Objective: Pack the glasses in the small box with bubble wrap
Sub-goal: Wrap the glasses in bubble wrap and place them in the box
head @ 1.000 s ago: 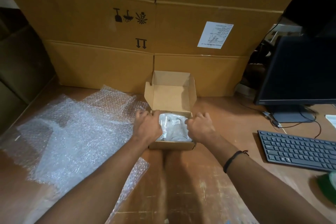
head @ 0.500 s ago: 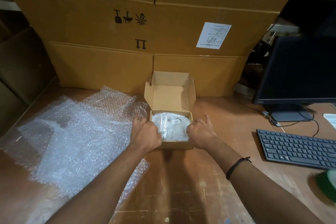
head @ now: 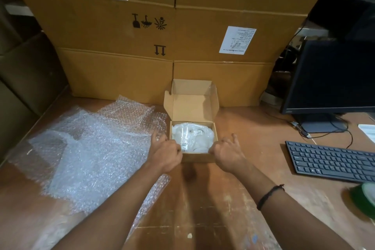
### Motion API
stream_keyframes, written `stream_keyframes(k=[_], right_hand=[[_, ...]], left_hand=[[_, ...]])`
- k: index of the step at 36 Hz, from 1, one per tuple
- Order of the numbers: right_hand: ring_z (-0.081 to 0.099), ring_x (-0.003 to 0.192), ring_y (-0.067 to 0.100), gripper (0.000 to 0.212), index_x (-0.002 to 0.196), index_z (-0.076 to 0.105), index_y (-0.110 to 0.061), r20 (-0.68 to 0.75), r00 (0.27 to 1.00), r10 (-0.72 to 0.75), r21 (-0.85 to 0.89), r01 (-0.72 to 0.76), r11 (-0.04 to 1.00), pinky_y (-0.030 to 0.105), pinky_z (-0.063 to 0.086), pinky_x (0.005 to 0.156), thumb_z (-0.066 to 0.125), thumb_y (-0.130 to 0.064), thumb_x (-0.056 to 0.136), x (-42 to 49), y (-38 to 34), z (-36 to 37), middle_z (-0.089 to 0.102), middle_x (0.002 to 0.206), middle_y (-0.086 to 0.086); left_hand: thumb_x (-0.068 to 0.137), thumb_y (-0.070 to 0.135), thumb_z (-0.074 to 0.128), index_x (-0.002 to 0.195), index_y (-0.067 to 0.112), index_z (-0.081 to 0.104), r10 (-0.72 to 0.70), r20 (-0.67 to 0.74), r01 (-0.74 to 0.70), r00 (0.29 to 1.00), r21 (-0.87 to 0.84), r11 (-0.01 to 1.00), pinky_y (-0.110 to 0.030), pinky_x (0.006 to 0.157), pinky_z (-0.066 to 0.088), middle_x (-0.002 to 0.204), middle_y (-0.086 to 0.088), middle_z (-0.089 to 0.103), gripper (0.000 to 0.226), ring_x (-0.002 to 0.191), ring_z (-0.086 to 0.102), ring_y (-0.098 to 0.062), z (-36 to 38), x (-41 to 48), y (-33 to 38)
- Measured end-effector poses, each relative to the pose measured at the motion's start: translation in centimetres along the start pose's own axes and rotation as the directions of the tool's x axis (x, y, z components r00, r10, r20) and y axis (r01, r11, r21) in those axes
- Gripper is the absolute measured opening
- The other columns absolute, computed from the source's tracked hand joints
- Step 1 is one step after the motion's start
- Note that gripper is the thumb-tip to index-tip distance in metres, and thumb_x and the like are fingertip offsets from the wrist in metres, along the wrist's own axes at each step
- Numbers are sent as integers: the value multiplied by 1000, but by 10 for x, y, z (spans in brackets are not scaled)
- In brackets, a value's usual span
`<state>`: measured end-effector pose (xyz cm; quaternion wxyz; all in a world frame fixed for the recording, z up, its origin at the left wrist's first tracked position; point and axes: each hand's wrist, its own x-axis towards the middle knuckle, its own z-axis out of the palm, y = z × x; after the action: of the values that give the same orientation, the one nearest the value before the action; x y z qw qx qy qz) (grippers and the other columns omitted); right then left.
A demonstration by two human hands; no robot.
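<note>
A small cardboard box (head: 197, 158) stands on the wooden table with its lid (head: 192, 103) up at the back. Inside lies a white wrapped bundle (head: 199, 138) with small labels; the glasses themselves are hidden in it. My left hand (head: 165, 153) rests at the box's near left corner, fingers curled against the wall and the bundle's edge. At the near right corner, my right hand (head: 227, 151) is half closed against the box wall. Loose bubble wrap (head: 91, 148) is spread on the table to the left.
Big stacked cartons (head: 162, 36) form a wall right behind the box. A monitor (head: 332, 79) and a black keyboard (head: 332, 160) sit at the right, with cables between. A green tape roll (head: 365, 199) lies at the right edge.
Both hands have drawn back from over the bundle to the near corners of the box. More of the wrapped bundle shows now.
</note>
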<state>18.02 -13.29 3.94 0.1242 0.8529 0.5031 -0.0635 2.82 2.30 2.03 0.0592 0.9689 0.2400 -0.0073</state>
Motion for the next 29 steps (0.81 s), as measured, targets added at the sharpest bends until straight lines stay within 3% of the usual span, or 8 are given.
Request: stream_keyframes(k=[6,10,13,15,17,20,23,29], right_hand=[[37,132,29,44,128,59,-36,136,991,5,95,-18,995,62,1,115,42,-13,94,2,0,-9,55,132,-2],[39,129,30,40,123,63,-31,137,991,-9,85,-2,996,61,7,115,45,-12,92,0,-2,-11,57,125,1],[44,127,28,46,128,61,-28,-67,998,8,79,-3,997,50,21,112,50,-13,86,-10,-8,-2,55,133,-1],[54,115,30,49,122,65,-24,-302,953,24,146,21,989,41,35,95,56,-8,76,-19,-19,10,61,126,1],[63,94,31,43,104,72,-19,-461,887,29,229,87,970,37,42,78,54,-5,68,-28,-37,24,69,106,2],[66,84,28,30,97,72,-17,-506,861,-42,254,195,947,38,51,71,57,-11,71,-38,-73,46,70,97,2],[60,109,26,34,121,64,-18,-348,936,-51,359,184,915,41,49,91,54,-23,89,-42,-102,64,63,122,2],[18,148,22,65,154,21,-23,-118,993,31,400,19,916,42,11,121,33,-57,99,-46,-133,86,20,162,0]], left_hand=[[82,28,46,78,22,59,-54,124,46,991,63,997,-56,112,11,96,5,56,15,122,42,-26,-11,-3,11],[81,29,50,105,23,69,10,62,-14,998,70,997,-51,110,12,125,4,55,31,125,38,-23,-5,-10,3],[80,26,52,124,28,63,29,-120,-34,992,-36,999,-42,107,15,136,6,48,45,129,34,-19,0,-28,-9],[77,24,53,121,27,65,-20,-239,-11,971,-124,992,-39,103,18,131,6,53,46,125,39,-18,3,-46,-21],[79,23,55,120,26,66,-123,-267,73,956,-191,979,-37,100,21,125,6,56,42,117,45,-18,8,-64,-36],[87,30,59,119,26,67,-283,-230,237,931,-210,949,-38,97,25,123,6,58,33,115,48,-18,17,-91,-62],[89,45,58,121,28,66,-386,-155,355,909,-194,915,-38,99,26,132,7,55,37,122,44,-18,24,-116,-85],[87,59,55,151,28,27,-459,64,463,886,-101,881,-48,115,12,160,-2,20,76,148,14,-21,30,-140,-120]])
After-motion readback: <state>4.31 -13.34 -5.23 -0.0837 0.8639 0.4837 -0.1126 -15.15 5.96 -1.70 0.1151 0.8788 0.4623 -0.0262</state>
